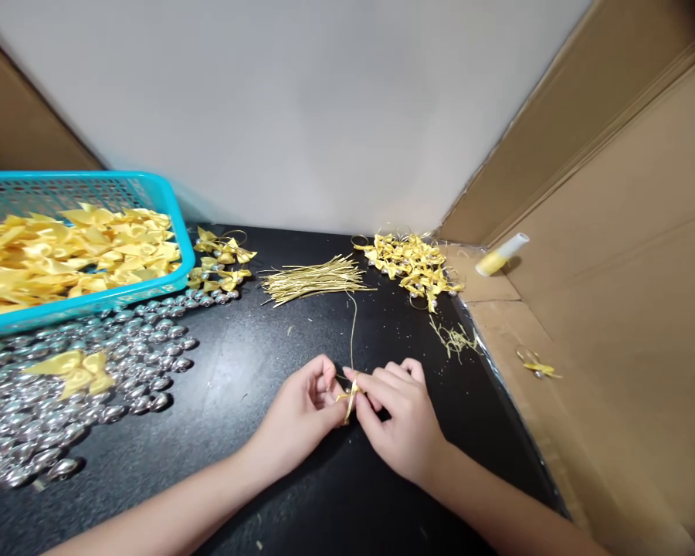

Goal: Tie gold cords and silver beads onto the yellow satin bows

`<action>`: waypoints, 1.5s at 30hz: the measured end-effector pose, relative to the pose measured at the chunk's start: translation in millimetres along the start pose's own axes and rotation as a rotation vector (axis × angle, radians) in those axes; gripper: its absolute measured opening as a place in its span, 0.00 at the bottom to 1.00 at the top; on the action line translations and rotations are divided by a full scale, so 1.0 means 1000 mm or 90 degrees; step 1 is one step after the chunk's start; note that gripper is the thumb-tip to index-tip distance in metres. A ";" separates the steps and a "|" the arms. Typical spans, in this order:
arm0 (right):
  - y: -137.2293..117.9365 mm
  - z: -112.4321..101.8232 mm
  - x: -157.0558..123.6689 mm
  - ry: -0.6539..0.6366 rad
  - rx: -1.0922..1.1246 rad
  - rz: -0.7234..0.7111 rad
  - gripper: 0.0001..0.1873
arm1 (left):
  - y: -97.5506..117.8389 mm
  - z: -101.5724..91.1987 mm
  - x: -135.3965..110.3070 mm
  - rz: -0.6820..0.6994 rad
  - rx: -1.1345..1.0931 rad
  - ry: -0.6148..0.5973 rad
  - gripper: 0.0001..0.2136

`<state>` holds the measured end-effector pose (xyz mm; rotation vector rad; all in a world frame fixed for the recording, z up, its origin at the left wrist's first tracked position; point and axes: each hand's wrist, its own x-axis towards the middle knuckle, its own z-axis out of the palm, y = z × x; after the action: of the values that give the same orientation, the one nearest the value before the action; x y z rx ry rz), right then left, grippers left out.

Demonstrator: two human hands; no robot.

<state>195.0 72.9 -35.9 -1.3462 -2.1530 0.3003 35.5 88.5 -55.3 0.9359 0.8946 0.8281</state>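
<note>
Low on the black table (255,371), my left hand (301,413) and my right hand (402,421) meet, both with fingers pinched. Between them sits a small yellow satin bow (350,398), gripped from both sides. A thin gold cord (353,332) runs up from the bow toward a bundle of gold cords (313,279) lying farther back. A heap of finished yellow bows with silver beads (414,262) lies at the back right.
A teal basket (174,212) full of yellow bows stands at the left. Silver beads (63,386) spread in front of it, with loose bows on them. Cardboard walls close in the right side; a small yellow-white tube (501,255) lies there.
</note>
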 end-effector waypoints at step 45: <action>0.007 -0.011 0.012 -0.019 -0.160 -0.150 0.11 | 0.005 -0.004 0.005 0.002 -0.013 0.049 0.17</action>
<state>202.6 85.8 -26.4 -1.2052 -2.4088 -0.0461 32.7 96.5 -53.3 0.8932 0.9499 0.8799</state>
